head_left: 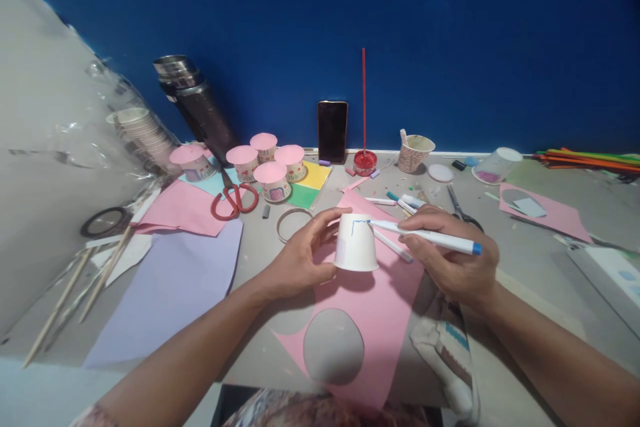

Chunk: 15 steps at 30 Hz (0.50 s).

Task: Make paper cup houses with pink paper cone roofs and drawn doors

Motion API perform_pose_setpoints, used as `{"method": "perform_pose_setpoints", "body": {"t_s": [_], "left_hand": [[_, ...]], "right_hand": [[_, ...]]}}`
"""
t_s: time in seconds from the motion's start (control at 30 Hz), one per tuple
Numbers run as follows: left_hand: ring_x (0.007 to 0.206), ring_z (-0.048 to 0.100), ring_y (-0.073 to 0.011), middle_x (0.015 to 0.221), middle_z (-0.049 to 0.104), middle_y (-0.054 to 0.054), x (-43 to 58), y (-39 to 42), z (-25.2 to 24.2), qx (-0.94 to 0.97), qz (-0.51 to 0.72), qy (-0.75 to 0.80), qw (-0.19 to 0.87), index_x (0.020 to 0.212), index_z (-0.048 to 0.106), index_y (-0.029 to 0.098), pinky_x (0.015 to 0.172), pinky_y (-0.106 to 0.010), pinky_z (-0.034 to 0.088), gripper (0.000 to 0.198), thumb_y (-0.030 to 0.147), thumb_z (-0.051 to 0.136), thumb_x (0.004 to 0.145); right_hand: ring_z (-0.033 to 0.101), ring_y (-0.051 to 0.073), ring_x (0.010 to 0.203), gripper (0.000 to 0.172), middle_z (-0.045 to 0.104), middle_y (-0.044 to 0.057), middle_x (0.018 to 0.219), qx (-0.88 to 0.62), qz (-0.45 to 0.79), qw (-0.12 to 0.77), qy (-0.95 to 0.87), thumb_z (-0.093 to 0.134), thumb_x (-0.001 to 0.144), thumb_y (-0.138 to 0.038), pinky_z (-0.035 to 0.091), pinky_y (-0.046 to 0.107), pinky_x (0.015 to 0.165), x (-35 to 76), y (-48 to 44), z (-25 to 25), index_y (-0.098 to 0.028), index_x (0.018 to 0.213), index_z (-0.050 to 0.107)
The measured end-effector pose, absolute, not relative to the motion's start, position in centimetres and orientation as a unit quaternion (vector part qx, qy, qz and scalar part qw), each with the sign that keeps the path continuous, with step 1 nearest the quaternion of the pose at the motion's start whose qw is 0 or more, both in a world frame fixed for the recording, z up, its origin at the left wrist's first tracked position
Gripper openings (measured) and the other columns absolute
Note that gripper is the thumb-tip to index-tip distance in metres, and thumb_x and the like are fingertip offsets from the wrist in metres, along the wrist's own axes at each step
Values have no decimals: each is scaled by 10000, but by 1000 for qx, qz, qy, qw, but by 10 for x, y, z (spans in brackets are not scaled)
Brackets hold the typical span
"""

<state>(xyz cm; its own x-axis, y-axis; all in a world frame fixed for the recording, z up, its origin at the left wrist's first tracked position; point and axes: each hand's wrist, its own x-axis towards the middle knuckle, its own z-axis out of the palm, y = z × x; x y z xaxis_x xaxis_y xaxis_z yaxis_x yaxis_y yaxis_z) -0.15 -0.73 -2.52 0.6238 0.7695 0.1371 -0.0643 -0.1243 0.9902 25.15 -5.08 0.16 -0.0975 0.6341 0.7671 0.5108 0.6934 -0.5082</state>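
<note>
An upside-down white paper cup (356, 250) is gripped from its left side by my left hand (303, 253), thumb low and fingers behind it. My right hand (445, 253) pinches a white felt-tip pen (435, 236) with a blue end. The pen's tip touches the cup near its top, where a short blue line bends down at the left. Beneath the cup lies pink paper (380, 320) with a round hole cut near its front. Several loose pens, among them a white marker (395, 247), lie on or behind that paper.
Several decorated cups with pink tops (271, 173) stand at the back left, beside red-handled scissors (233, 200) and a leaning flask (195, 103). A phone (333, 132) leans on the blue wall. Lilac paper (175, 293) lies left; a cloth (445, 353) lies right.
</note>
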Motion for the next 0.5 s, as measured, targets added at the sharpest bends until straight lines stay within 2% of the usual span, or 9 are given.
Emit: {"method": "perform_pose_setpoints", "body": {"t_s": [0.27, 0.5], "left_hand": [[1488, 497, -340, 1588, 502, -126, -2, -6, -29, 653, 347, 262, 620, 1461, 531, 282, 1252, -508, 406, 775, 43, 728, 751], [1489, 494, -335, 1583, 507, -128, -2, -6, -30, 651, 344, 262, 624, 1464, 524, 272, 1250, -495, 406, 772, 41, 732, 758]], "right_hand": [[702, 211, 686, 123, 753, 34, 771, -382, 56, 549, -741, 705, 909, -111, 529, 355, 619, 253, -51, 0, -228, 925, 741], [700, 207, 676, 127, 744, 25, 744, -386, 64, 542, -744, 712, 908, -109, 517, 342, 617, 252, -51, 0, -218, 967, 737]]}}
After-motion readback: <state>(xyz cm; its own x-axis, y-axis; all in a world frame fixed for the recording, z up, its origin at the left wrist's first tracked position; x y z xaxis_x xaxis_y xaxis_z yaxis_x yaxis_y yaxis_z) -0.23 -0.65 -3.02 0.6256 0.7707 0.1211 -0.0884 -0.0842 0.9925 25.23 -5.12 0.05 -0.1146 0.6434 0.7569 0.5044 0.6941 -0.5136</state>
